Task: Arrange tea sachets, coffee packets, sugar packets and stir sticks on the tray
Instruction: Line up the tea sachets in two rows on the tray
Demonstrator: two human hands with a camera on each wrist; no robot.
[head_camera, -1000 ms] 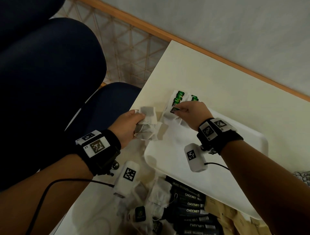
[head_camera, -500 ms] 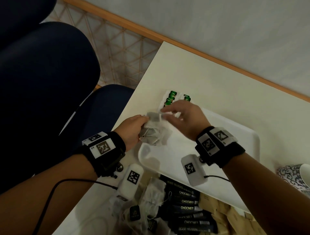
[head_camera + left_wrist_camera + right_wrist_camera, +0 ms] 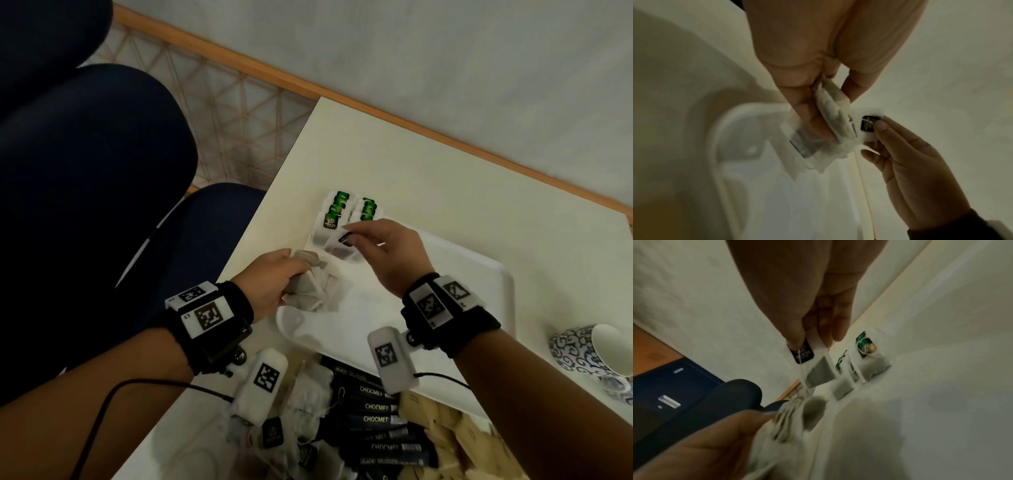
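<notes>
The left hand (image 3: 274,281) grips a bunch of tea bags (image 3: 313,291) low over the near left corner of the white tray (image 3: 479,291), fingers and thumb curled round the bundle so that it serves as a ready supply close to where the bags are being laid down. The right hand (image 3: 383,250) pinches a single tea bag (image 3: 812,356) by its top edge, thumb and fingertips closed on the paper just at the dark tag, so the pouch hangs free below; that hold probably lets it be lowered into line without crumpling. It hangs just beside the two short rows of tea bags (image 3: 349,214) already set at the tray's far left corner, green tags up and overlapping, which suggests the rows are being extended toward the person. The rest of the tray is bare, presumably kept for the dark coffee packets (image 3: 376,418), brown packets (image 3: 435,421) and loose tea bags (image 3: 308,404) heaped on the table (image 3: 411,164) along the tray's near edge. A patterned cup (image 3: 589,359) stands to the right of the tray
</notes>
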